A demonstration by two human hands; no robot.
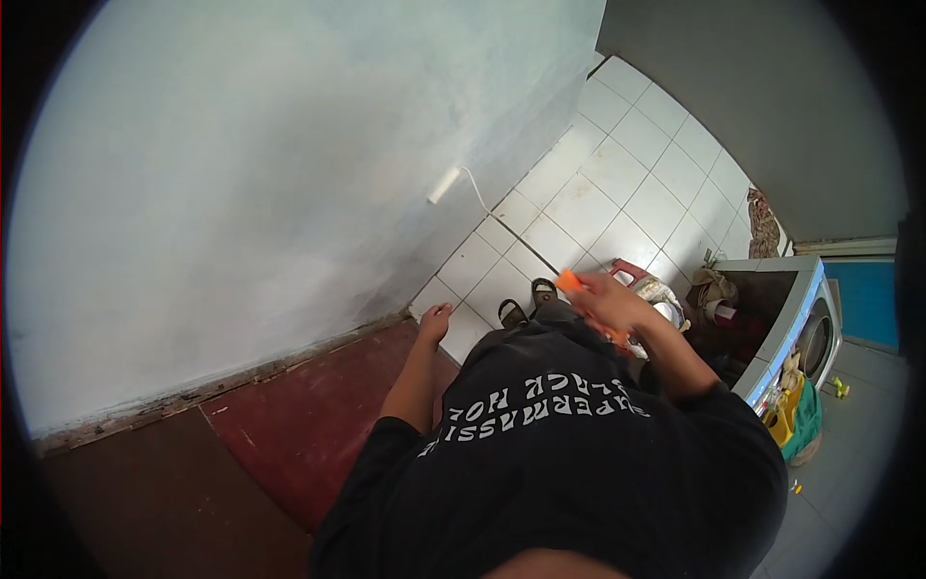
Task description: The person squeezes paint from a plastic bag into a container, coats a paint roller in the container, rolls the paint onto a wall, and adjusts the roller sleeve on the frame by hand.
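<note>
Fingers of right hand (610, 301) clamp orange item (569, 281); left hand (434, 324), curled together, near open tiles (471, 266).

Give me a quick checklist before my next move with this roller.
1. Right hand closed on the orange handle: ok.
2. Left hand free: cannot tell; fingers curled, no tool visible.
3. White roller touching the wall: cannot tell from this angle.
4. Fresh paint on the roller: cannot tell, too small.
5. Floor near the sandals clear: not ok; a red-edged object sits close on the right.
</note>
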